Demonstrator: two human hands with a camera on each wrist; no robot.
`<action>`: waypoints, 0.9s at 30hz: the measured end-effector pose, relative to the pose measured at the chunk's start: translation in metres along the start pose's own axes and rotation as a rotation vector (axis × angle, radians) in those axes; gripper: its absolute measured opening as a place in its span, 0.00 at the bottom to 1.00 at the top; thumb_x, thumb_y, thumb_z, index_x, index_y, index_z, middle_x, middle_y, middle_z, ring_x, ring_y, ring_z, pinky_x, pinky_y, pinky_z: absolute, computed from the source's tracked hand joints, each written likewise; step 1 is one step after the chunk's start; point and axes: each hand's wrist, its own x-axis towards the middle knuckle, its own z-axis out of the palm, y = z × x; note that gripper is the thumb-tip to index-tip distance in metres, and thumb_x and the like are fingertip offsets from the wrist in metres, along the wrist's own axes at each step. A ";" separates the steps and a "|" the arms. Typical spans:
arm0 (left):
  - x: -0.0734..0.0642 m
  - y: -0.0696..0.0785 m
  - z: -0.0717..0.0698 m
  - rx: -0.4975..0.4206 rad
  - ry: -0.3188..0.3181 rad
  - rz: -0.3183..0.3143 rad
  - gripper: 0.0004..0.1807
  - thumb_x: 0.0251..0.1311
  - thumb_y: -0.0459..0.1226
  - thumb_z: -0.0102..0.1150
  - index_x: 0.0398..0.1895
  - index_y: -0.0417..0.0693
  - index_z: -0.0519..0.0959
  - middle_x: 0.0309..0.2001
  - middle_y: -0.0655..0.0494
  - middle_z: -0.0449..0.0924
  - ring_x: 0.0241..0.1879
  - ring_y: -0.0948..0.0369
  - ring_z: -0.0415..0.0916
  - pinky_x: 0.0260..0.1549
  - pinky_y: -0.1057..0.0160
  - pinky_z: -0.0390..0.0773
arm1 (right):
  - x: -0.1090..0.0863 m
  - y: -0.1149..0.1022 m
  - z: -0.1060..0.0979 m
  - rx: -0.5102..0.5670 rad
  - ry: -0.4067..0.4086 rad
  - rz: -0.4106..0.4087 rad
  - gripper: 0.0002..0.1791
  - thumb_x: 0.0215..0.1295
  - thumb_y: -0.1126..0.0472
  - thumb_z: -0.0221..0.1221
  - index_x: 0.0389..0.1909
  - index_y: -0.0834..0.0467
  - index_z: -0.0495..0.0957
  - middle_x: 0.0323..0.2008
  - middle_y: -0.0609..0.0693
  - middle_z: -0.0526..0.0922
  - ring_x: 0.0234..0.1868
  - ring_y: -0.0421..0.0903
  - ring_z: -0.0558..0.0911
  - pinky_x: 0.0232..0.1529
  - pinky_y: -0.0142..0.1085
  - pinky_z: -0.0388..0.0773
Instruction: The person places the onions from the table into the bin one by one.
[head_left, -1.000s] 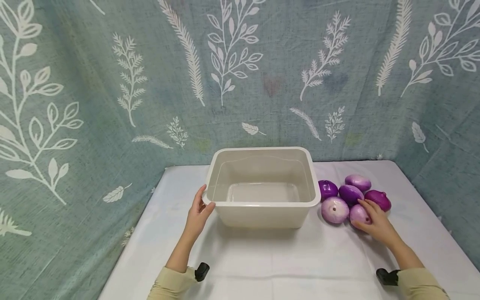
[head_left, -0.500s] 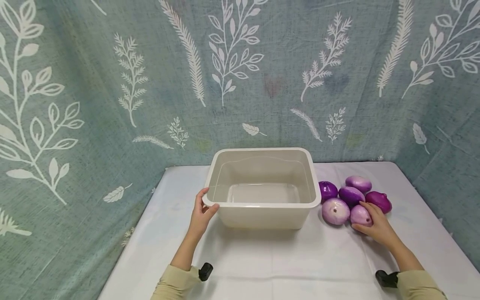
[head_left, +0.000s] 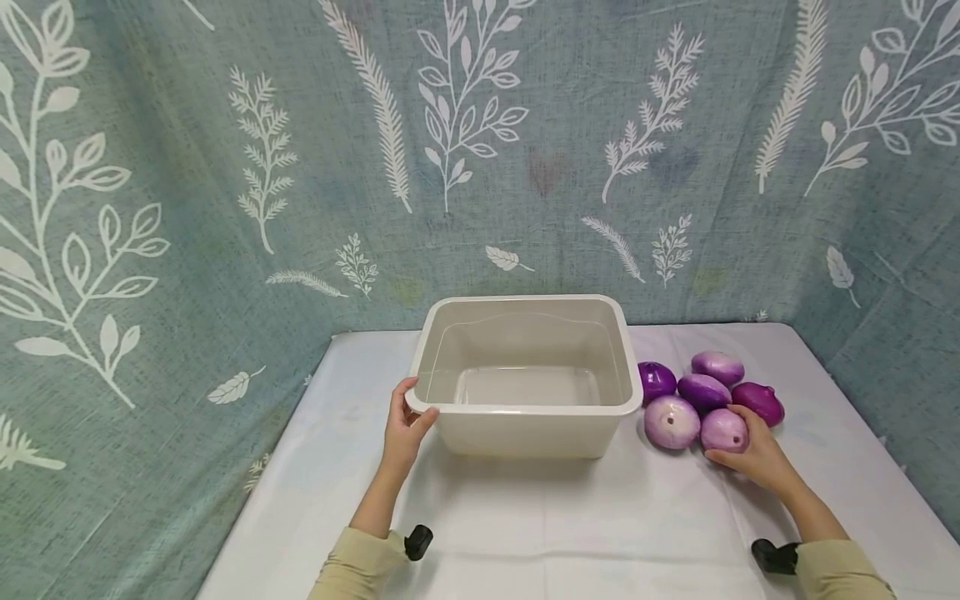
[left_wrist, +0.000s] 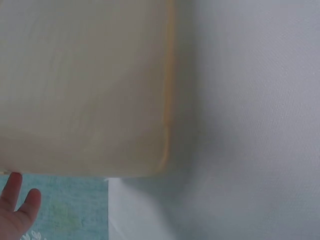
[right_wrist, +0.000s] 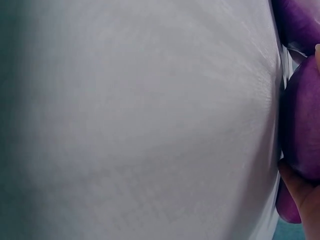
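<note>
Left hand (left_wrist: pixel 17 212) cut off at the left wrist view's lower left corner, bin (left_wrist: pixel 80 90) cropped at that view's top and left, right hand (right_wrist: pixel 310 210) and onion (right_wrist: pixel 302 120) cropped by the right wrist view's right edge, sleeves (head_left: pixel 360 562) and table (head_left: pixel 570 517) running off the head view's bottom.

A blue-green curtain (head_left: pixel 555 117) with white leaf prints hangs behind a white-covered table (head_left: pixel 570 517)

I had the white-covered table (head_left: pixel 543 525) spread before me, and there stood the cream tub (head_left: pixel 525 435), mouth up, toward the far side! Just right of it, six purple onions (head_left: pixel 703 392) lay bunched together!
</note>
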 end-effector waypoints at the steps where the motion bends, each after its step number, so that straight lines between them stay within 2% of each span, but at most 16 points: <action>1: 0.000 -0.001 0.000 0.005 0.005 0.007 0.31 0.55 0.25 0.54 0.62 0.39 0.57 0.53 0.35 0.64 0.41 0.67 0.69 0.37 0.74 0.73 | 0.000 0.000 0.000 -0.004 -0.002 0.001 0.47 0.44 0.61 0.70 0.60 0.73 0.52 0.55 0.74 0.59 0.54 0.70 0.61 0.51 0.66 0.58; 8: -0.001 -0.001 0.000 0.045 0.027 0.011 0.31 0.54 0.23 0.54 0.62 0.39 0.58 0.54 0.35 0.67 0.42 0.66 0.68 0.37 0.73 0.72 | 0.002 -0.004 -0.005 -0.005 -0.014 -0.018 0.47 0.44 0.61 0.70 0.59 0.74 0.51 0.53 0.74 0.61 0.52 0.69 0.64 0.50 0.64 0.60; 17: -0.006 0.022 0.004 0.066 0.019 -0.019 0.31 0.53 0.23 0.54 0.62 0.36 0.58 0.55 0.31 0.65 0.41 0.67 0.68 0.37 0.72 0.72 | 0.008 -0.013 -0.017 -0.025 0.022 -0.075 0.45 0.41 0.63 0.70 0.56 0.75 0.55 0.50 0.74 0.64 0.49 0.67 0.67 0.46 0.59 0.62; 24: -0.007 0.025 0.005 0.054 0.010 -0.006 0.32 0.53 0.23 0.53 0.63 0.36 0.57 0.54 0.31 0.65 0.41 0.67 0.67 0.38 0.71 0.71 | 0.015 -0.021 -0.029 -0.037 0.020 -0.055 0.45 0.44 0.61 0.69 0.57 0.74 0.53 0.50 0.72 0.64 0.49 0.65 0.67 0.44 0.52 0.63; 27: -0.007 0.024 0.004 0.056 0.010 -0.001 0.32 0.53 0.24 0.54 0.63 0.37 0.57 0.54 0.32 0.65 0.41 0.67 0.67 0.38 0.71 0.71 | 0.018 -0.026 -0.035 -0.041 0.005 -0.035 0.46 0.46 0.60 0.69 0.58 0.74 0.52 0.51 0.73 0.63 0.49 0.66 0.67 0.44 0.52 0.64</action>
